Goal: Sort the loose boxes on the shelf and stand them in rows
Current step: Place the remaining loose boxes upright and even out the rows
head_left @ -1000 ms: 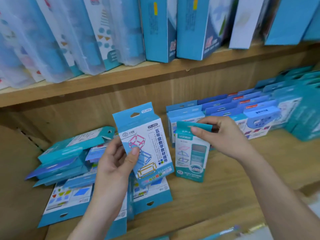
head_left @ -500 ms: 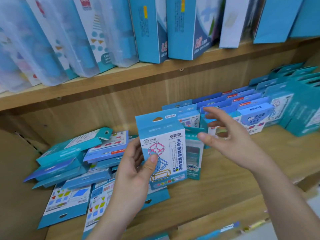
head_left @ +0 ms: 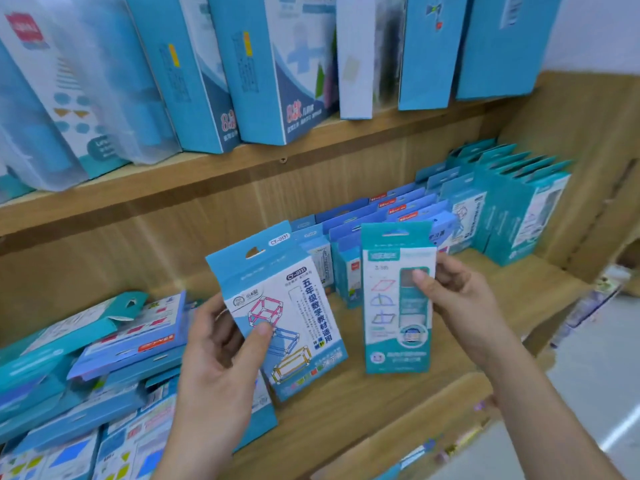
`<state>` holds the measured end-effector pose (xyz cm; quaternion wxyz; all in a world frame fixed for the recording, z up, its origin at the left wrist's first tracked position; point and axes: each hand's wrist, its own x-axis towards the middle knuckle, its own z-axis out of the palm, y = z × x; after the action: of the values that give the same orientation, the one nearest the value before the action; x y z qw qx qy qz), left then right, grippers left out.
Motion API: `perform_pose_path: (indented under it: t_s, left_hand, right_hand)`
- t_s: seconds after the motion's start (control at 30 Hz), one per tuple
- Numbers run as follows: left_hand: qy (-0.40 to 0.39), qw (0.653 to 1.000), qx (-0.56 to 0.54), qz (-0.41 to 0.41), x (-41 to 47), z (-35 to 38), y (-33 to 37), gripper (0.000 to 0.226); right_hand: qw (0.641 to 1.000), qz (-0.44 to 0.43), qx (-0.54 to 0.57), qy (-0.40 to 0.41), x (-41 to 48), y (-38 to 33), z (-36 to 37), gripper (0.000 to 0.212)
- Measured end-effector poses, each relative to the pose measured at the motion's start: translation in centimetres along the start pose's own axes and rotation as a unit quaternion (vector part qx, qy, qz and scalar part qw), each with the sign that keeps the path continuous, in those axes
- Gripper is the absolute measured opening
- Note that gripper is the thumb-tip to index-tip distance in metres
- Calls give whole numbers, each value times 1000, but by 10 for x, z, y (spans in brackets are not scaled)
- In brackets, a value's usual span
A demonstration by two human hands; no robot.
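Note:
My left hand (head_left: 221, 355) grips a light-blue box (head_left: 294, 306) printed with coloured frame shapes, thumb on its front, tilted above the shelf. My right hand (head_left: 460, 306) holds a narrower teal box (head_left: 398, 323) upright by its right edge, thumb on the front, just right of the blue one. A loose heap of flat blue boxes (head_left: 104, 358) lies at the left of the wooden shelf (head_left: 381, 403). Rows of standing blue boxes (head_left: 391, 216) and teal boxes (head_left: 519, 209) fill the back right.
The upper shelf board (head_left: 242, 174) overhangs, carrying tall blue and clear-sleeved boxes (head_left: 263, 71). A wooden side wall (head_left: 588, 161) closes the shelf at the right. Below the front edge, more packets (head_left: 433, 448) show blurred.
My right hand let go of the teal box half a second ago and now holds it again, lifted to the right. The left hand carried the blue box rightward. The view shifted right.

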<state>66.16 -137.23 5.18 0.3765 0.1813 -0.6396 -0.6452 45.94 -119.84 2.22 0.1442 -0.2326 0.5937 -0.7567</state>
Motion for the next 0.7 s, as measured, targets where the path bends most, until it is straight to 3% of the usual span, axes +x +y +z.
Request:
perform_pose_path:
  t_s: [0.03,0.13,0.23,0.33,0.4,0.5,0.7]
  left_hand:
    - [-5,1000,5,-1,0,7,-5,49]
    - [-30,999,28,4,-1,34,-22,42]
    - [-44,999,25,6,4,69,-30,42]
    - [-53,998,14,3,16,121,-31,50]
    - [-62,998,17,3,27,162,-33,44]
    - [-107,992,64,12,47,224,-43,35]
    - [-91,972,211,38,79,313,-93,40]
  right_hand:
    - [1000,-2,-10,5,-1,-6,-16,58]
    - [1000,4,-28,-7,-3,-20,-58,47]
    - [999,23,-27,-21,0,-24,-95,65]
    - [998,33,-35,-40,8,-31,-123,69]
    - [997,43,-38,-58,15,-37,-143,61]
    - [993,73,-42,-87,26,-43,-172,31]
    - [985,103,-47,-133,47,-39,-219,26]
